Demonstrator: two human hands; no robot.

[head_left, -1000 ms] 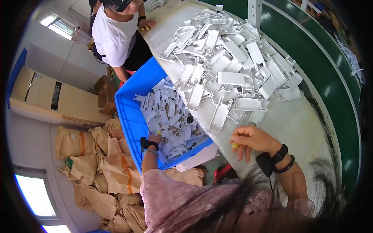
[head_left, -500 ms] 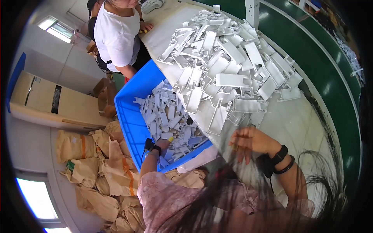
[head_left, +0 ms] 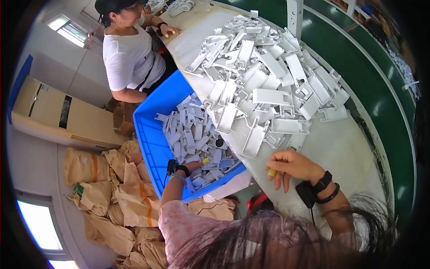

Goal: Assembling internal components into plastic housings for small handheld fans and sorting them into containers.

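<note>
My left hand (head_left: pixel 195 166) reaches over the near side of a blue plastic bin (head_left: pixel 148 130), just above a heap of small white plastic parts (head_left: pixel 195 127). A yellow cover on one finger points outward; the other fingers are partly hidden, and nothing shows held. Over the white tabletop hangs my right hand (head_left: pixel 293 167), its fingers loosely bent and apart, holding nothing I can see. One of its fingers also wears a yellow cover. Just beyond it lies a pile of white channel-shaped plastic parts (head_left: pixel 271 96); the hand is apart from them.
The bin stands against the left edge of the table (head_left: pixel 331 143). A co-worker in a white shirt (head_left: pixel 130 58) stands past the bin, one hand on the tabletop. Brown paper sacks (head_left: pixel 132 197) are heaped at left. A white post (head_left: pixel 294 20) rises behind the pile.
My left hand has shifted slightly right over the bin. My right hand stays near the same spot, its fingers now clearer. The co-worker has leaned, showing more of the head.
</note>
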